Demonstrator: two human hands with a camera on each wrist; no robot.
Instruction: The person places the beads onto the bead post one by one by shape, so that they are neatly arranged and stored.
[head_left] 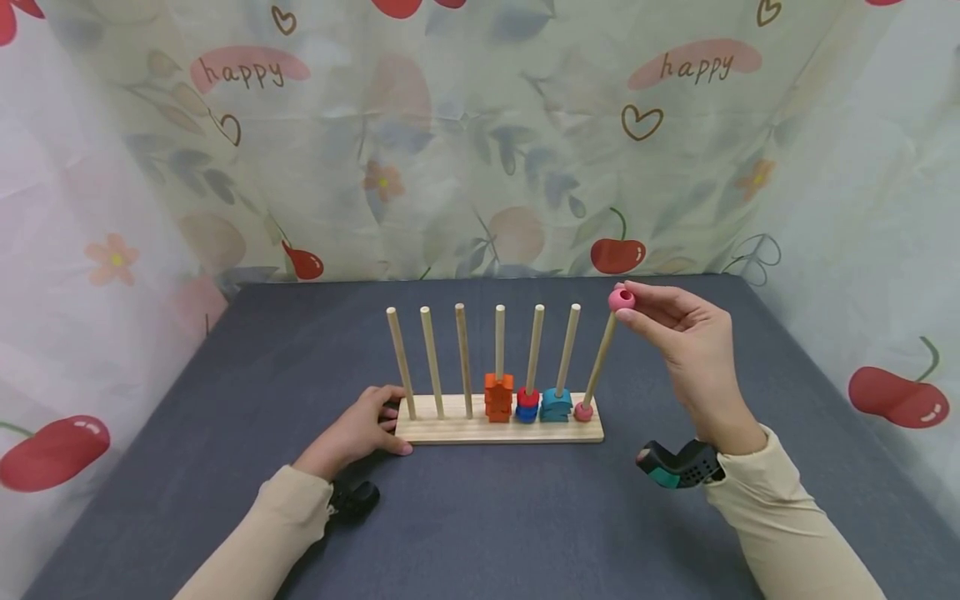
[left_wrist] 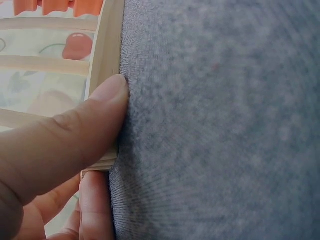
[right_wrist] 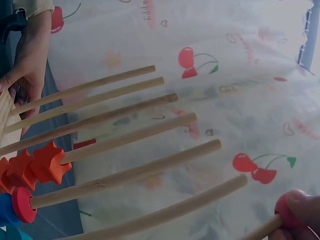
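Note:
A wooden peg board (head_left: 465, 431) with a row of upright pegs lies on the table. My left hand (head_left: 367, 425) grips its left end, the thumb (left_wrist: 107, 95) along the front edge and the fingers around the end. At the top of the rightmost peg (head_left: 600, 358), my right hand (head_left: 686, 342) pinches a pink bead (head_left: 621, 299) between thumb and fingers. The peg's tip meets the bead in the right wrist view. Another pink bead (head_left: 583, 412) sits at the foot of that peg.
Orange star pieces (head_left: 498, 397) are stacked on the middle peg. To their right are a red piece (head_left: 528, 397) over blue (head_left: 527, 413), then teal pieces (head_left: 556, 406). The three left pegs (head_left: 430, 350) are bare. A patterned curtain (head_left: 450, 192) hangs behind the dark table (head_left: 480, 517).

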